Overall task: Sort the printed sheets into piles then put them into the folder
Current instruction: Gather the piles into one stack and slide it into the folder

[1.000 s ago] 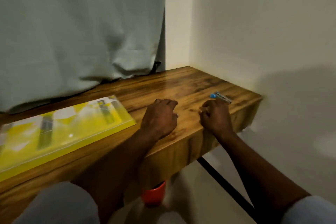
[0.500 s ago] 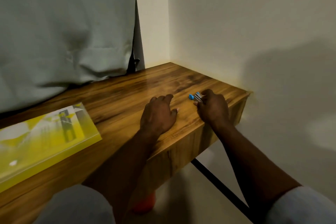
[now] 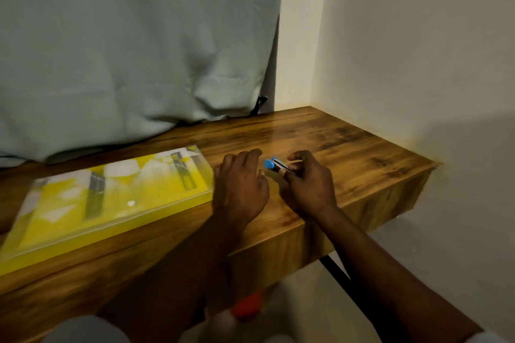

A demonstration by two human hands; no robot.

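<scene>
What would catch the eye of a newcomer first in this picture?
First the bright yellow folder, which lies flat on the left part of the wooden desk. Next the right hand, which pinches a small blue-tipped metal tool, perhaps a stapler, beside the left hand resting on the desk.

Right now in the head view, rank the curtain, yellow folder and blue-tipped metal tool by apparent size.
1. curtain
2. yellow folder
3. blue-tipped metal tool, clearly smallest, pinched in the right hand
</scene>
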